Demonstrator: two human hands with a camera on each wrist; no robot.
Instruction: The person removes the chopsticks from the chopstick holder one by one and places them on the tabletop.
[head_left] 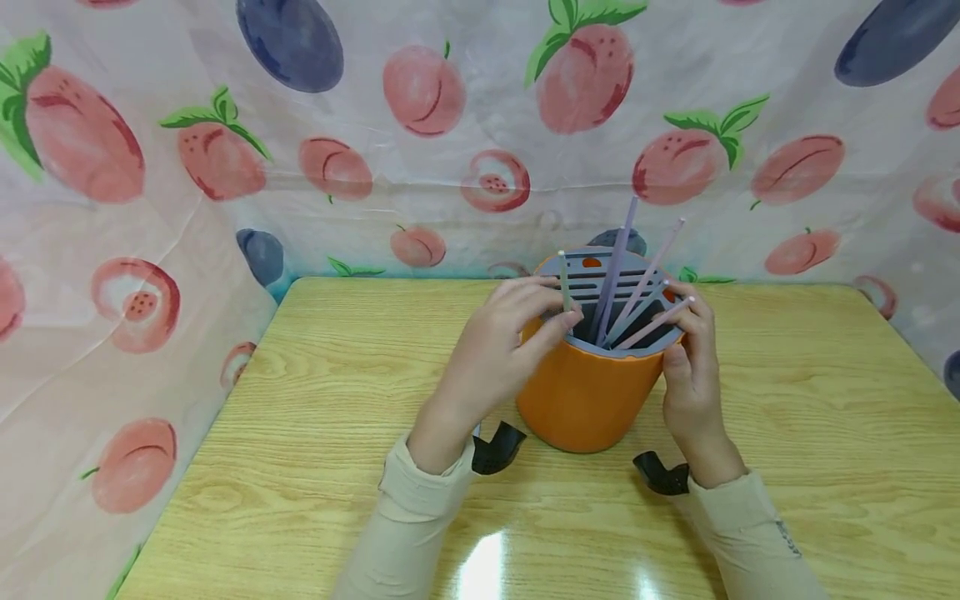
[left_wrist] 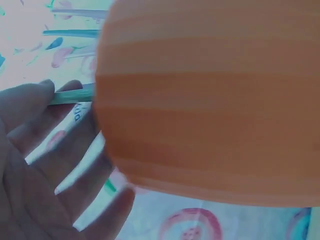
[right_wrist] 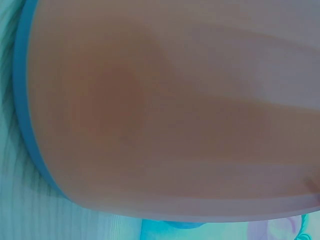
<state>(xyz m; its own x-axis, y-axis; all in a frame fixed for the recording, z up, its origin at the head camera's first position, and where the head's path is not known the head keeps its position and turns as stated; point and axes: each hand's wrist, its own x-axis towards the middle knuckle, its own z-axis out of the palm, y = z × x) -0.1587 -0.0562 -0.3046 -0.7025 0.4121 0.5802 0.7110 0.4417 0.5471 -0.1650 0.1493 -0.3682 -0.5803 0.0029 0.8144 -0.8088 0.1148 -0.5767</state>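
This is a screened-off corner, perhaps in a home though the room beyond is hidden, where a hanging cloth printed with peaches and dark fruit drapes behind and beside a yellowish wood-grain table whose glossy top mirrors bright light.

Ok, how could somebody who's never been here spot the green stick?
Find the big orange bucket on the yellowish table. Sticks poke out of its top; look at the leftmost. That green stick stands nearly upright, pinched in the left hand, while the other sticks lean right.
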